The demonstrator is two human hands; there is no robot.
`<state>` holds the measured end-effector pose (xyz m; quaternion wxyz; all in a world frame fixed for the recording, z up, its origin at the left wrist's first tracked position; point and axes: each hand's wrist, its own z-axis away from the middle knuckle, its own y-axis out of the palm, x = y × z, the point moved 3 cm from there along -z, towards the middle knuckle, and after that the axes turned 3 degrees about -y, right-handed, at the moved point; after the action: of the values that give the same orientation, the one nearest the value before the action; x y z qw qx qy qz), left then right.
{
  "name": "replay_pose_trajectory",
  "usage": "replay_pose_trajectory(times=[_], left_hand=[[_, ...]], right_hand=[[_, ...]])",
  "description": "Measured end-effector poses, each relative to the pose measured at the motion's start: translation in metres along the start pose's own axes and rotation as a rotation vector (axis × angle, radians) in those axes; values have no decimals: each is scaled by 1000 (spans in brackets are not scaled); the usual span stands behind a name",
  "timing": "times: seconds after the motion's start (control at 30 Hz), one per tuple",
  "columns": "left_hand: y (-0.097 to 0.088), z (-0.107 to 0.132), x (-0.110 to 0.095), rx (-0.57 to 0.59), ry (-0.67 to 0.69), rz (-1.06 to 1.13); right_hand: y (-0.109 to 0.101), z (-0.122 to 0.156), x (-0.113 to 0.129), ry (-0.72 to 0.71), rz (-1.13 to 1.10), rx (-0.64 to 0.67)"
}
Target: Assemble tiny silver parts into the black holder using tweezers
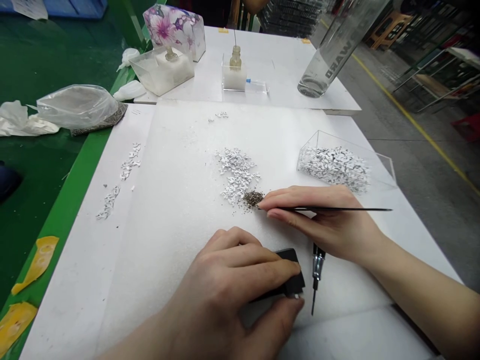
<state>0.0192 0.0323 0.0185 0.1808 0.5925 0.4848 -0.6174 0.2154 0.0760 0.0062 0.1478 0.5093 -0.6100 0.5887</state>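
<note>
1. the thin black stick (330, 209) lies almost level in the right hand (326, 222), pinched between thumb and closed fingers, its tip touching a small dark pile (253, 198) of tiny grains on the bench (168, 215).
2. the left hand (232, 280) is nearer the camera, its fingers curled shut over a black block (294, 282) that rests on the bench.
3. a small pointed tool (317, 272) lies between the two hands, just beside the block.
4. a heap of white bits (238, 172) touches the far side of the dark pile.
5. a clear box (386, 170) to the right holds more white bits.
6. a loose row of white bits (123, 175) lies well apart on the left.
</note>
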Motion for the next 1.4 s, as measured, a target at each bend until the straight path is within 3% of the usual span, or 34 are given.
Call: replay_pose_trajectory(times=[0.37, 0.53, 0.6, 0.7, 0.8, 1.4], left_hand=[[0, 2, -5, -67, 58, -1], [-1, 6, -2, -134, 77, -28], [0, 7, 0, -151, 75, -15], [2, 8, 1, -122, 60, -37], [1, 8, 0, -99, 46, -70], [0, 7, 2, -101, 54, -63]], right_hand=[[-6, 5, 1, 29, -125, -109], [-22, 17, 17, -69, -145, -175], [-26, 22, 22, -112, -251, -134], [-21, 26, 26, -184, -464, 45], [-13, 26, 23, -228, -536, 168], [-11, 24, 19, -324, -474, 225]])
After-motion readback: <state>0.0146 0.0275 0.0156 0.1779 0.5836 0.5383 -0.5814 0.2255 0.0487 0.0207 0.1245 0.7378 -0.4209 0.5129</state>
